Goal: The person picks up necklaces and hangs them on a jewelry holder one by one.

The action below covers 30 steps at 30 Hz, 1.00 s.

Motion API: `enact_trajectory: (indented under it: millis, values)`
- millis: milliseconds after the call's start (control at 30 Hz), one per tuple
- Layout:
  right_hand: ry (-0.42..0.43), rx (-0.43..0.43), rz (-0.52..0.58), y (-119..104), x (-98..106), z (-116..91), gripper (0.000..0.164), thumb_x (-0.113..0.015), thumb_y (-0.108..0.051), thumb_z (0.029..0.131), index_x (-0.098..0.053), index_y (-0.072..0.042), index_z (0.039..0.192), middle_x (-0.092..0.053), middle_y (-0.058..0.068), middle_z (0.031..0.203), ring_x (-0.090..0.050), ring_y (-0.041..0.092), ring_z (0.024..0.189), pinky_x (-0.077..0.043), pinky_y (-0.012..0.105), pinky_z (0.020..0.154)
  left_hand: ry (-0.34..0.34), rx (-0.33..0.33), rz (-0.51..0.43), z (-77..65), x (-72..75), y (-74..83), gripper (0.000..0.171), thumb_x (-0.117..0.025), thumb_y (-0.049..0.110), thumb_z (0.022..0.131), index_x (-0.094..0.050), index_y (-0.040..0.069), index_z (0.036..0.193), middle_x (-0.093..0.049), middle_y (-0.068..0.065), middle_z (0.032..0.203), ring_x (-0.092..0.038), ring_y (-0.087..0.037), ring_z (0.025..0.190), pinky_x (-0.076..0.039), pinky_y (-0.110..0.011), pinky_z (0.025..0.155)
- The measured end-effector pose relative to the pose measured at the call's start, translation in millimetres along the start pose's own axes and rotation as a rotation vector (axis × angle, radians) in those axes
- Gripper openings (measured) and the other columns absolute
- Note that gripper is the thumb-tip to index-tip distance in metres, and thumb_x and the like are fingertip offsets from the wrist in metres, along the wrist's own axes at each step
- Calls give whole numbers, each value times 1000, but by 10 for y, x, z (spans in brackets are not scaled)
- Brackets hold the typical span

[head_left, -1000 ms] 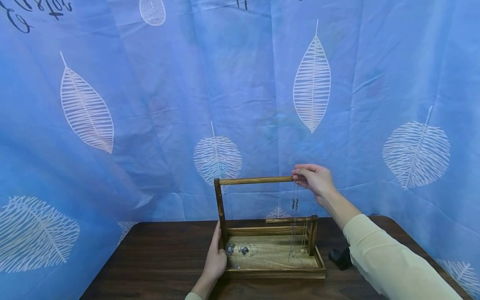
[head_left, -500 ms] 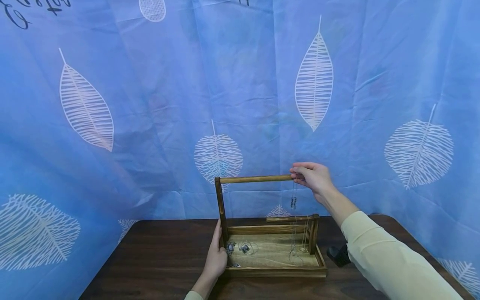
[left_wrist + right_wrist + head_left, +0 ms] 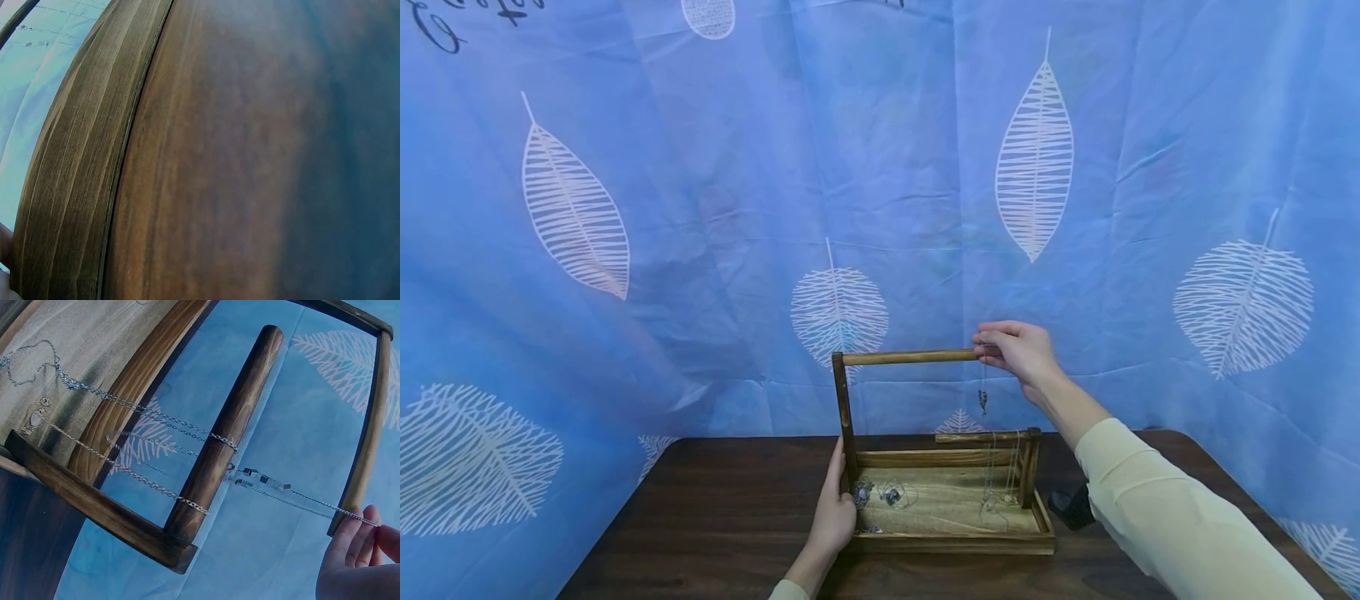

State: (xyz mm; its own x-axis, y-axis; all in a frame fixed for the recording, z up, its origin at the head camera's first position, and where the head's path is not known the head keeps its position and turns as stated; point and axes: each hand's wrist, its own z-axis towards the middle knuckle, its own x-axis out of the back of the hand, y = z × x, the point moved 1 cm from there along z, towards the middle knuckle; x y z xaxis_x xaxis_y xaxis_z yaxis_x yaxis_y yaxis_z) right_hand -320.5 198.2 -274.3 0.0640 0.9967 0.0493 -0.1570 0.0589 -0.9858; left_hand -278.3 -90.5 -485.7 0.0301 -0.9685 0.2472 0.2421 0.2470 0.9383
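A wooden jewelry stand (image 3: pixel 953 544) has a low tray base and two bars. My left hand (image 3: pixel 833 517) grips its left end, thumb up along the tall post (image 3: pixel 842 400); in the left wrist view only fingertips (image 3: pixel 5 247) show beside the wood. My right hand (image 3: pixel 1026 354) is at the free end of the upper bar (image 3: pixel 910 357). Between thumb and fingers it pinches a silver chain bracelet (image 3: pixel 269 481) with small square beads, which hangs below as a narrow loop. Two chain necklaces (image 3: pixel 140 412) hang from the lower bar (image 3: pixel 234 425), their ends reaching the tray floor.
Several pieces of jewelry (image 3: pixel 891 496) lie in the tray's left part. A black object (image 3: pixel 1071 508) stands right of the tray, partly behind my right sleeve (image 3: pixel 1172 500). A blue leaf-print cloth (image 3: pixel 910 192) hangs behind the dark wooden table (image 3: pixel 730 500).
My right hand has slid slightly left along the upper bar's end, carrying the bracelet with it. The bracelet's loop has narrowed in view. My left hand stays on the stand.
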Motion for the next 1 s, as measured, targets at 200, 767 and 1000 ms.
enact_trajectory:
  millis: [200,767,1000]
  values:
    - [8,-4,-5,-21,-37,15,41,-56,-12,103,-55,6,140,-63,23,127,-71,11,86,-55,32,87,8,20,-3,6,1,7,97,-26,-26,84,-10,25,164,-13,-24,164,-10,-46,149,-34,-51,90]
    - [-30,10,-15,-54,-228,8,40,-57,-11,103,-56,7,138,-64,25,126,-71,11,85,-56,30,84,3,15,-26,9,14,27,96,-27,-25,85,-10,28,164,-12,-22,165,-9,-45,149,-32,-54,95]
    - [-48,15,-10,-69,-322,-6,39,-58,-11,102,-58,7,137,-68,20,119,-71,13,86,-56,30,82,-1,22,-24,-3,4,26,97,-25,-25,85,-9,30,163,-12,-22,165,-9,-45,149,-32,-55,97]
